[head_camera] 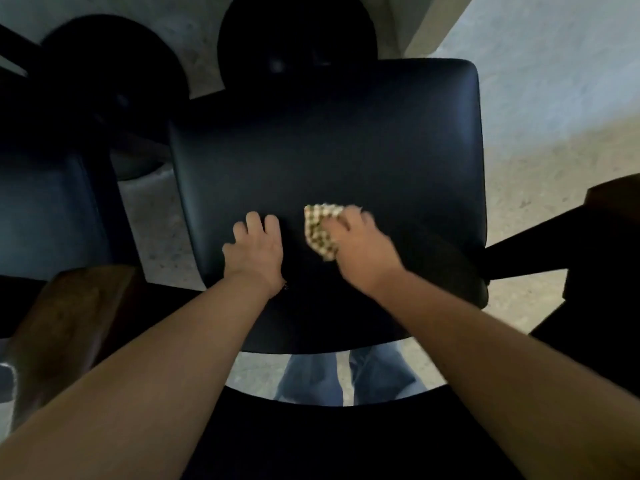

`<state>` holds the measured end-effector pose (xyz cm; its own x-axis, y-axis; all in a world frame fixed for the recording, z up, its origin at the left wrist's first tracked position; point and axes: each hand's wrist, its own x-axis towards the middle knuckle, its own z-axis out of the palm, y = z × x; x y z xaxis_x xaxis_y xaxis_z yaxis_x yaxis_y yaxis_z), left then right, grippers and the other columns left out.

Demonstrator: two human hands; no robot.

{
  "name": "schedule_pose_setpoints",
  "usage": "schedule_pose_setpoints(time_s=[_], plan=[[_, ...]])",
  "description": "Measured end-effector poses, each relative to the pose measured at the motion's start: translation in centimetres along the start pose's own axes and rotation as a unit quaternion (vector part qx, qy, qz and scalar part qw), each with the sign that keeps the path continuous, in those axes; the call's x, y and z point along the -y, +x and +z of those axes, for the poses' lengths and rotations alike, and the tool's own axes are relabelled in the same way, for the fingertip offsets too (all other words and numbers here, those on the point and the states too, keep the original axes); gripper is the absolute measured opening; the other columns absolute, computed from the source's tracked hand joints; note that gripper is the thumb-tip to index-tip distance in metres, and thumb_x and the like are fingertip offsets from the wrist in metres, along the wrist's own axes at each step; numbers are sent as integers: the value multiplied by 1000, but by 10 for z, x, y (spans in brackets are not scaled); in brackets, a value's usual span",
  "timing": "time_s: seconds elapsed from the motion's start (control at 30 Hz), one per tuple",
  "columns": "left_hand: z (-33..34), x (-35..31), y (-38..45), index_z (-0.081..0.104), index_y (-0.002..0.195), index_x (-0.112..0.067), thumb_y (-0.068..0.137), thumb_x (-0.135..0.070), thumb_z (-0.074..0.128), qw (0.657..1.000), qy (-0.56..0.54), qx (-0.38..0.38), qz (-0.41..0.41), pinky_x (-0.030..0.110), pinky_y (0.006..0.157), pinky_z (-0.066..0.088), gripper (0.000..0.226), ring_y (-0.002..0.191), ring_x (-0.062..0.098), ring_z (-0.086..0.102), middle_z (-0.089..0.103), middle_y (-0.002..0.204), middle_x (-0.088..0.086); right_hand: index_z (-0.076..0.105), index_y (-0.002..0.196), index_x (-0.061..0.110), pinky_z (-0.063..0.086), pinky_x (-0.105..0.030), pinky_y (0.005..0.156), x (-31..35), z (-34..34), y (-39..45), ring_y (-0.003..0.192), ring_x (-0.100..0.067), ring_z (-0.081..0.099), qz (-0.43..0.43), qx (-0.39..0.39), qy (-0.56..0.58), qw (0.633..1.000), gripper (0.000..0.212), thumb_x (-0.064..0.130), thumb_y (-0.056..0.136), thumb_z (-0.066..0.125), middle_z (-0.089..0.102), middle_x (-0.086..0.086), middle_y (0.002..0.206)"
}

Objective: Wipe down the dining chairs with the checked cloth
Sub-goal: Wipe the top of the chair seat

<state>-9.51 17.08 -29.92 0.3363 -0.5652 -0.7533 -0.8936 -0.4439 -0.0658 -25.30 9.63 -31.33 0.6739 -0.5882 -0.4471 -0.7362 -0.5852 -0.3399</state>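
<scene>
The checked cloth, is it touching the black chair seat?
Touching. The head view shows the checked cloth lying flat on the chair seat with the right hand on top of it.

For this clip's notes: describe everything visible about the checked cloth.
The checked cloth is small, with a fine yellowish-green and white check, and looks like soft woven fabric. It is bunched up rather than spread flat, lying on the near part of the dark padded chair seat. The right hand grips it and covers its right portion; its left edge and a lower corner stick out. Its edges are slightly blurred. The left hand rests on the seat beside it, not touching it.
</scene>
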Motion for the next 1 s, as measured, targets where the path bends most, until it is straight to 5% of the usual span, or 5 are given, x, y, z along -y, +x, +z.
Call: schedule_pose_setpoints(time_s=[0.23, 0.4, 0.53, 0.73, 1.0], plan=[[-13, 3, 15, 17, 126, -29, 48, -49, 92, 1000, 1, -2, 27, 41, 83, 51, 110, 116, 31, 29, 16, 126, 5, 39, 134, 12, 43, -44, 86, -106, -49, 25, 107, -42, 43, 327, -197, 22, 924, 58, 5, 79, 56, 36, -21, 129], [-14, 5, 17, 19, 124, -31, 45, -50, 92, 1000, -5, 4, 26, 44, 82, 52, 110, 114, 31, 29, 16, 123, 4, 43, 133, 21, 49, -47, 88, 11, 34, -41, 121, -40, 35, 162, -41, 55, 984, 52, 7, 83, 50, 35, -19, 132], [-14, 7, 17, 20, 125, -31, 44, -51, 92, 1000, -5, 5, 28, 44, 83, 52, 111, 114, 30, 29, 17, 122, 3, 46, 127, 22, 50, -41, 80, -22, 13, -30, 113, -34, 39, 65, -4, 6, 998, 45, 8, 85, 49, 34, -13, 129], [-19, 4, 21, 17, 127, -30, 44, -54, 90, 998, 23, 42, 28, 40, 77, 50, 113, 119, 32, 26, 14, 127, 4, 44, 120, 10, 45, -45, 81, -120, -47, 9, 106, -44, 44, 405, -184, 48, 894, 43, 1, 80, 54, 35, -21, 128], [-22, -5, 18, 15, 127, -24, 46, -56, 86, 996, 62, 58, 12, 37, 69, 41, 112, 119, 33, 26, 14, 130, 7, 37, 133, 21, 50, -43, 86, 33, 34, -47, 116, -34, 39, 125, 17, 54, 991, 48, 10, 87, 48, 34, -12, 129]])
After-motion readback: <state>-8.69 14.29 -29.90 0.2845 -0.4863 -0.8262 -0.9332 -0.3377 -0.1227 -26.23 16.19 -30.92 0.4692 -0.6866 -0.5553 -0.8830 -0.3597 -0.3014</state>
